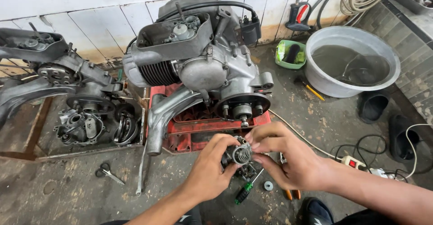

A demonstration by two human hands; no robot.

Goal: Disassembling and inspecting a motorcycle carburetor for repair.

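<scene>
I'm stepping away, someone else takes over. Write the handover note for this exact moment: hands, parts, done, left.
Left hand: cradles a small round metal assembly with a coil spring from below.
Right hand: fingertips pinch the same part at the spring end.
Engine sits on the red crate, hub facing the hands.
Green-handled screwdriver, washer and scissors lie on the floor.
Done: part is off the engine, in hand.
Left: it is not yet on the hub.
</scene>
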